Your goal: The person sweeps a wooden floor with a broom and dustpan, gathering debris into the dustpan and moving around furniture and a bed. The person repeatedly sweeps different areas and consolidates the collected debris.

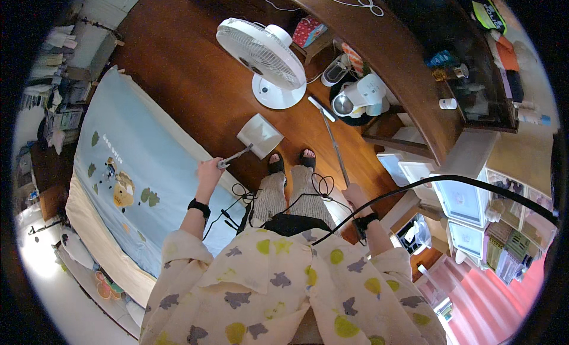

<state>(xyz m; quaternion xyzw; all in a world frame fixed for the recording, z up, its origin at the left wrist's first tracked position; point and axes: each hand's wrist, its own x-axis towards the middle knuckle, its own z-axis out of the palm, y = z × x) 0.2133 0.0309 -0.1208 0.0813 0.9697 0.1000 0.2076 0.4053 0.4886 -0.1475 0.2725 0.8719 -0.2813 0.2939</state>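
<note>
My left hand (pixel 209 172) is closed around the upper end of the grey handle of a white long-handled dustpan (pixel 262 134). Its pan rests on the wooden floor just in front of my left foot. On the other side, my right hand (pixel 354 195) grips the long thin pole of a broom (pixel 328 113). The broom's narrow head, white with a dark edge, lies on the floor between the fan base and the white appliance, apart from the dustpan. I cannot see any dirt in the pan.
A white electric fan (pixel 262 56) stands ahead. To the left is a bed with a blue sheet (pixel 129 167). On the right are a brown wooden desk (pixel 400 65), a white appliance (pixel 362 96) and plastic storage boxes (pixel 462 200). Black cables (pixel 320 189) hang before my legs.
</note>
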